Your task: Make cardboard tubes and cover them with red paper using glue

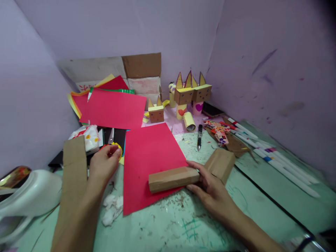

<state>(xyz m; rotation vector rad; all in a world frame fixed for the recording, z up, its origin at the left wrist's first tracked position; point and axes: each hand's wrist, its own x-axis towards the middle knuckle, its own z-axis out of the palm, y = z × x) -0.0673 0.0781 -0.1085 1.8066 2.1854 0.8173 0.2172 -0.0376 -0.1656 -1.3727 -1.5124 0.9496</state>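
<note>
My right hand point(207, 189) grips the right end of a long, narrow folded cardboard box point(173, 179), thumb below and fingers above. The box lies across the lower part of a red paper sheet point(152, 150) on the table. My left hand point(105, 161) is at the sheet's left side, fingers curled at the handles of a pair of scissors point(120, 151) with yellow and orange grips. The scissors' blades point away from me, and my hand hides much of the handles. Another cardboard box point(220, 164) rests just beyond my right hand.
A cardboard strip point(75, 164) lies under my left forearm, near a white pot-like vessel point(34, 192). Behind stand cardboard cat-eared figures point(183, 96), a yellow paper tube point(189, 121) and more red paper point(112, 108). A pen point(200, 136) and several markers point(278, 164) lie to the right.
</note>
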